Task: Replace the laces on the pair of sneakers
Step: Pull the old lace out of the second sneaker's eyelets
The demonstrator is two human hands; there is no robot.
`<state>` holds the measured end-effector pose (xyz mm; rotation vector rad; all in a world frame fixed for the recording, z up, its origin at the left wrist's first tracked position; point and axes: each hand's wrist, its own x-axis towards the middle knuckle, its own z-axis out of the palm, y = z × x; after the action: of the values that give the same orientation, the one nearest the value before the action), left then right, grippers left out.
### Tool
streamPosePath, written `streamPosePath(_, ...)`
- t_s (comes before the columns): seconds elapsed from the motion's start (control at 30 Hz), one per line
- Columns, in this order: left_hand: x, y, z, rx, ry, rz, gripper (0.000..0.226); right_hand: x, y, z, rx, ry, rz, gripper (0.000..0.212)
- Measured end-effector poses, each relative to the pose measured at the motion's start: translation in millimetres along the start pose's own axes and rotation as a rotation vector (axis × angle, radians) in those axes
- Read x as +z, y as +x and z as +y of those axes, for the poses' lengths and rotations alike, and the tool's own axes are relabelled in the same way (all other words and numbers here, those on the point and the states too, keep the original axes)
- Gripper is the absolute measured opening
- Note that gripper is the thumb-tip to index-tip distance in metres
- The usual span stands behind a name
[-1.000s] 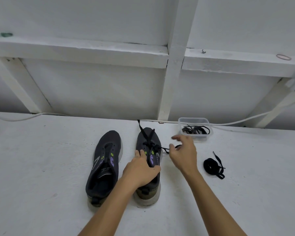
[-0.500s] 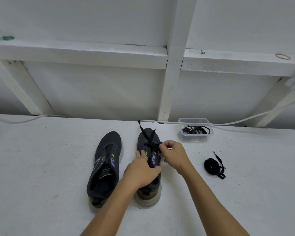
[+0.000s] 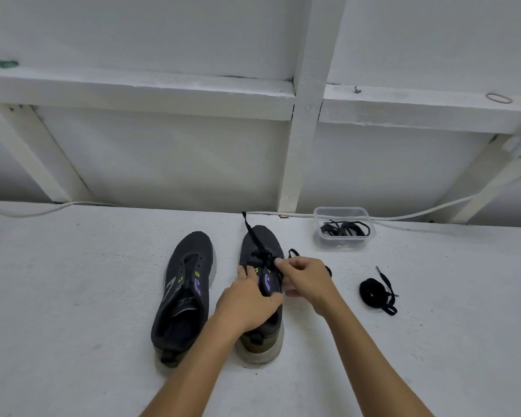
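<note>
Both sneakers sit on the white table (image 3: 73, 296), long axes running away from the person, toes to the wall. Left hand (image 3: 247, 302) grips the right sneaker (image 3: 269, 240) at the tongue. Right hand (image 3: 307, 281) pinches its black lace (image 3: 254, 236) at the eyelets. Left sneaker (image 3: 187, 284) is unlaced. Coiled lace (image 3: 373, 291) and tub (image 3: 340, 209) lie off right, apart from the hands.

White cable (image 3: 433, 211) along wall (image 3: 163, 161) base; rubber band (image 3: 498, 98) on ledge (image 3: 133, 91), right; green mark (image 3: 2, 63) on ledge, left.

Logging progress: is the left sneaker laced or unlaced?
Unlaced: the left sneaker shows bare eyelets and an open tongue gap, no lace.
</note>
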<state>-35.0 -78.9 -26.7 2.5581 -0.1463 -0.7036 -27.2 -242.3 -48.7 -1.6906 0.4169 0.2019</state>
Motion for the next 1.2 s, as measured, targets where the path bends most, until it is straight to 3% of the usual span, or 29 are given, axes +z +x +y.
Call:
streamPosePath(0.13, -1, -1, 0, 0.001, 0.002, 0.0, 0.094, 8, 4, 1, -0.17, -0.13, 0.075, 0.005)
streamPosePath(0.23, -1, -2, 2, -0.005, 0.002, -0.009, 0.093, 8, 8, 2, -0.232, -0.299, 0.128, 0.014)
streamPosePath(0.37, -3, -1, 3, -0.007, 0.002, -0.019, 0.093, -2, 9, -2, -0.241, -0.082, 0.349, 0.017)
streamPosePath(0.47, -2, -1, 3, 0.007, 0.003, -0.013, 0.092, -7, 9, 2, -0.224, -0.053, 0.412, 0.016)
streamPosePath(0.6, -10, 2, -2, -0.017, -0.128, 0.057, 0.089, -4, 5, 9, -0.298, -0.299, 0.397, 0.009)
streamPosePath(0.73, -25, 14, -3, 0.117, -0.217, 0.364, 0.028, -5, -1, 11, -0.41, -0.45, 0.36, 0.017)
streamPosePath(0.97, -26, 36, -3, 0.146, -0.234, 0.271, 0.019, -3, 0, 5, -0.474, -0.624, 0.162, 0.021)
streamPosePath(1.1, -28, 43, 1, 0.15, -0.23, 0.269, 0.017, 0, 4, -1, -0.477, -0.619, 0.151, 0.025)
streamPosePath(1.2, -25, 43, 1, 0.151, -0.255, 0.287, 0.01, 2, 10, -3, -0.429, -0.668, 0.142, 0.015)
